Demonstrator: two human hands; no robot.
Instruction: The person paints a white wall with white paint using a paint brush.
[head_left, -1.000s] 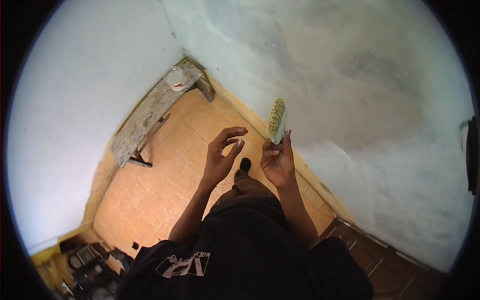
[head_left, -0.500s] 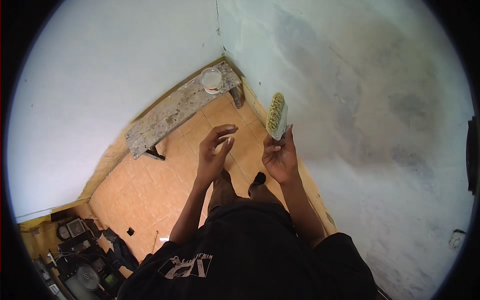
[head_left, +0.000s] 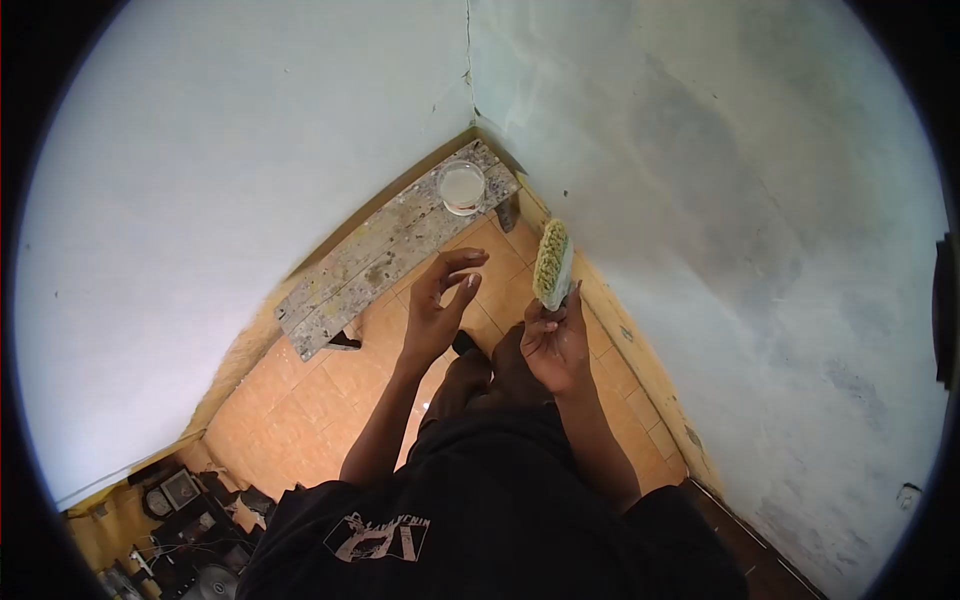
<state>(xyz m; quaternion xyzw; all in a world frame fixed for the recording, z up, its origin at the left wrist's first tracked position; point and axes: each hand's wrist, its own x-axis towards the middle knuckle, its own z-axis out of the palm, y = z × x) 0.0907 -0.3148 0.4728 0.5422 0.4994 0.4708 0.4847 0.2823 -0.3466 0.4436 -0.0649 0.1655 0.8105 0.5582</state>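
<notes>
Seemingly at a holding step, the right hand (head_left: pixel 557 352) pinches an oblong, yellowish-bristled, pale-backed brush (head_left: pixel 551 265) upright before the black-shirted body (head_left: pixel 470 500), the empty left hand (head_left: pixel 435 312) stays spread-fingered, and moving calls for steadiness.

The person's right grip (head_left: pixel 556 345) holds a brush (head_left: pixel 549 265) by its lower end, the brush upright with its bristles turned left. The left grip (head_left: pixel 435 312) hangs near it — fingers curved, thumb apart from them. Beyond, a spotted table (head_left: pixel 350 265) stands along the left wall (head_left: pixel 220 170), a tub (head_left: pixel 462 187) on its far end — near the corner. The floor (head_left: pixel 270 410) is orange tile; the right wall (head_left: pixel 740 200) shows grey patches.
</notes>
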